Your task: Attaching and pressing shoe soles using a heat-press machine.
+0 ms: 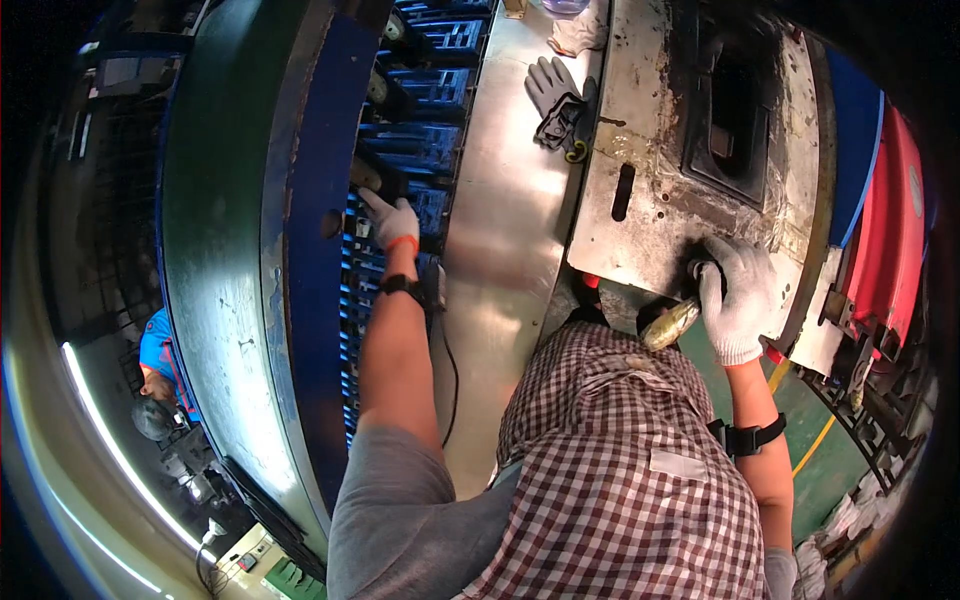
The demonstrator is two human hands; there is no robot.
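My left hand, in a white knit glove with an orange cuff, reaches into the machine beside a row of blue parts. Its index finger stretches to a dark rounded part; whether they touch I cannot tell. My right hand, gloved in white, is closed at the near edge of a stained metal plate. From its fingers a yellowish, rounded handle points toward my checked apron. The other end of that handled tool is hidden by the hand.
A grey work glove with a black cuff lies on the steel ledge. The plate has a dark rectangular opening. A long blue and green machine beam runs at left, with another person beyond it. A red panel stands right.
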